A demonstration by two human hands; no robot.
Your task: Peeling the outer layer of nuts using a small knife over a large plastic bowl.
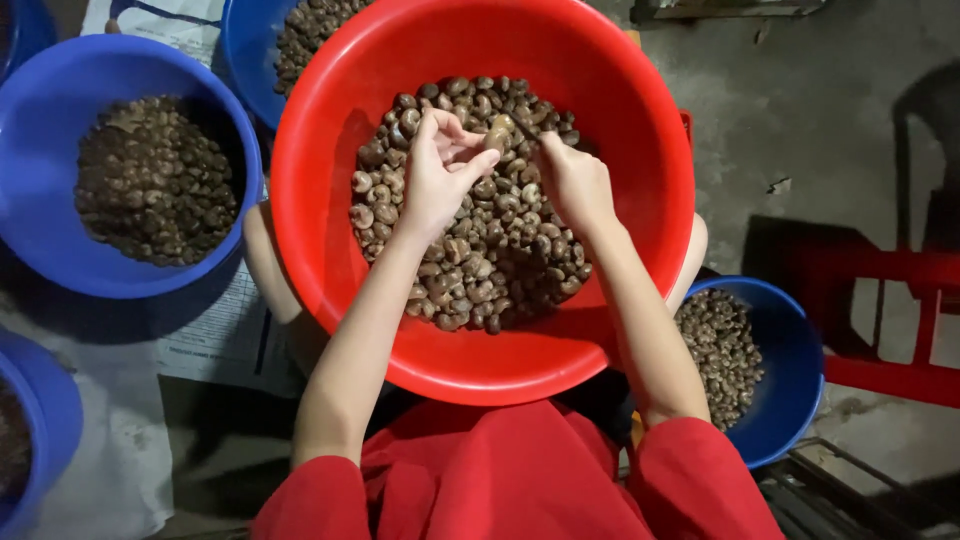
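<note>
Over the red basin, left hand and right hand pinch one nut in their grip.

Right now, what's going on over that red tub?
A person in red sleeves works over a big red basin of brown nuts. The left hand pinches one pale nut above the pile, and the right hand is against it with what looks like a small tool, too hidden to tell. Blue basins of similar nuts stand around on the floor.
</note>
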